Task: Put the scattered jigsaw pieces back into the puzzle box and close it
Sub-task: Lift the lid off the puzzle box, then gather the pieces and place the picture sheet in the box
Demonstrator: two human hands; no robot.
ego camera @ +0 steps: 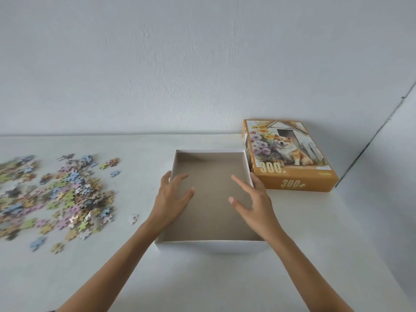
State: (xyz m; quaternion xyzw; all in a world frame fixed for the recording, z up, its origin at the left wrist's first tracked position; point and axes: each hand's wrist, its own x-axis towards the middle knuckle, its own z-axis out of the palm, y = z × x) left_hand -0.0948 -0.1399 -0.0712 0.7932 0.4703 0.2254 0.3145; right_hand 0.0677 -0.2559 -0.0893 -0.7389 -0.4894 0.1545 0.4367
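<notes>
The open puzzle box base (211, 246), white outside and brown cardboard inside, sits in the middle of the white table with nothing in it. My left hand (172, 199) hovers over its left wall, fingers spread. My right hand (253, 202) hovers over its right side, fingers spread, with some fingers past the right rim. Neither hand holds anything. The orange lid (290, 154), showing a dog and flowers, lies face up just right of the box. A wide heap of jigsaw pieces (56, 194) covers the table on the left. One white piece (133, 219) lies alone between the heap and the box.
A white wall (202, 64) stands directly behind the table. A second wall surface (387, 165) closes off the right side beyond the lid. White tabletop (202, 282) stretches in front of the box toward me.
</notes>
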